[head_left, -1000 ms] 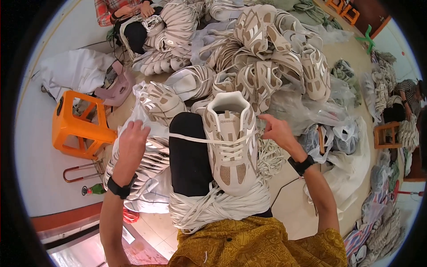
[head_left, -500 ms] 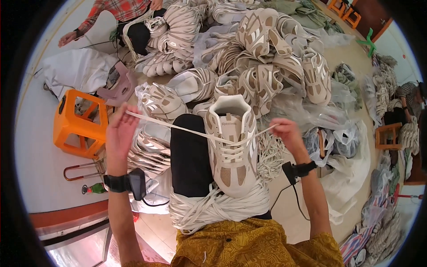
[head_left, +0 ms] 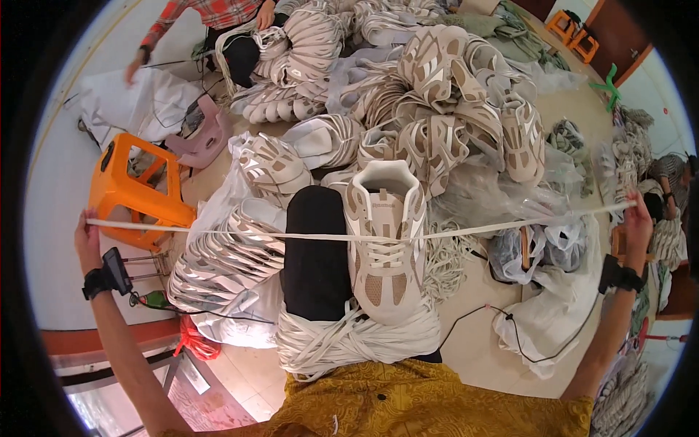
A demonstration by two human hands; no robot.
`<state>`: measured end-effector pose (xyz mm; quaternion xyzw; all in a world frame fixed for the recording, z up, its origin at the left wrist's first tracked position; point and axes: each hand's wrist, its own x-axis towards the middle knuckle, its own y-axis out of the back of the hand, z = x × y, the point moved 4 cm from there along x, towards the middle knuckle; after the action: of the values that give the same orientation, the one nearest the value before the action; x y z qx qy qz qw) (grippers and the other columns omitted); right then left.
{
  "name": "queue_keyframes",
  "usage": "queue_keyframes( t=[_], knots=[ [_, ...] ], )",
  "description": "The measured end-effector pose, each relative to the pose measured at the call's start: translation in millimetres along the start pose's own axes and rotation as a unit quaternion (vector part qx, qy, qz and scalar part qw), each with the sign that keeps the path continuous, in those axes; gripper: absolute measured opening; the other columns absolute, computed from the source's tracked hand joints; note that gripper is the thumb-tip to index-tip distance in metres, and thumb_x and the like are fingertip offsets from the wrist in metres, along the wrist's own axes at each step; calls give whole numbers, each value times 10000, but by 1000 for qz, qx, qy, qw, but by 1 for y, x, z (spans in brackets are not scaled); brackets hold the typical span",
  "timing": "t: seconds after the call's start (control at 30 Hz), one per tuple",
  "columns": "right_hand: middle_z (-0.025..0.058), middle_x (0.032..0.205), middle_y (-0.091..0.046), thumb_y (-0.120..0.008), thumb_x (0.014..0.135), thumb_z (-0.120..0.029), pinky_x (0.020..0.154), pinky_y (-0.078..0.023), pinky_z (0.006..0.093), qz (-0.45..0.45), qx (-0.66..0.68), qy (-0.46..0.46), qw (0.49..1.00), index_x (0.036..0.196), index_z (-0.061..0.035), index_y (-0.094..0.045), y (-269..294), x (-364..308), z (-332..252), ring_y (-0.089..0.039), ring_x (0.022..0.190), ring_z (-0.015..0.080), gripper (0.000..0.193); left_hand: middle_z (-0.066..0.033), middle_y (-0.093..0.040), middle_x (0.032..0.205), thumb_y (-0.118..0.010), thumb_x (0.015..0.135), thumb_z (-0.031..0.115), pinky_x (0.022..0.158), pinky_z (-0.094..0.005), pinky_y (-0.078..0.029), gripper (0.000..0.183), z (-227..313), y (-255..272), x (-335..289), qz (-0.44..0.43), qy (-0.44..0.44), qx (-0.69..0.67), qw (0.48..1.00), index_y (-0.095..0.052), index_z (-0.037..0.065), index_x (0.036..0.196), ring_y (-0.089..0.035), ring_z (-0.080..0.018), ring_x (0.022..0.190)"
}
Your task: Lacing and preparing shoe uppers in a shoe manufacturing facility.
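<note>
A beige and white sneaker (head_left: 387,285) rests upright on my lap, toe toward me, with its lower eyelets laced. Its flat off-white shoelace (head_left: 502,228) is pulled out taut to both sides. At the far left, my left hand (head_left: 88,237) is closed on one end of the lace. My right hand (head_left: 638,226) grips the other end at the far right. Beside the sneaker is a rounded black surface (head_left: 316,255), seemingly my covered knee. A thick bundle of white laces (head_left: 357,344) lies across my lap below the toe.
Several matching sneaker uppers (head_left: 437,65) are heaped ahead, with a stacked row (head_left: 226,251) at left. An orange stool (head_left: 138,193) stands left. Plastic bags (head_left: 539,251) lie right. A co-worker in a red plaid sleeve (head_left: 164,22) sits at the far left.
Both hands have moved far outward, the left to the left and the right to the right. The lace between them has gone from sagging to nearly straight.
</note>
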<state>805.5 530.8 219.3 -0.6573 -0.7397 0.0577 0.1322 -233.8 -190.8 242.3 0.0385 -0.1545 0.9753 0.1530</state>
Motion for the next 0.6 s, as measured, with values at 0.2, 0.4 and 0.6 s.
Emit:
queue_keyframes(
  t=[0.2,0.4,0.6],
  knots=[
    [166,1133,-532,-482,856,-74,917,-404,292,92,-86,33,992,1212,92,-397,79,4,-39,-519,1054,217,402,-189,-521,1092,-471,888,121,935,-297,-419,381,57,58,-6,52,-151,589,792,-405,-95,1194,-521,-241,1040],
    [129,1042,-580,-466,860,-128,817,-439,263,66,-237,167,955,1107,66,-515,89,3,-87,-571,905,196,318,-105,-588,1022,-460,861,58,844,-280,-436,243,109,107,-31,103,-215,445,863,-526,-14,1084,-569,-193,962],
    [97,948,-619,-425,867,-278,664,-467,245,-207,-306,222,902,907,27,-606,-201,-74,70,-588,732,154,357,-82,-568,903,-405,894,227,721,-253,-461,315,-98,-237,-161,-259,-69,250,931,-438,11,1121,-564,-142,753]
  ],
)
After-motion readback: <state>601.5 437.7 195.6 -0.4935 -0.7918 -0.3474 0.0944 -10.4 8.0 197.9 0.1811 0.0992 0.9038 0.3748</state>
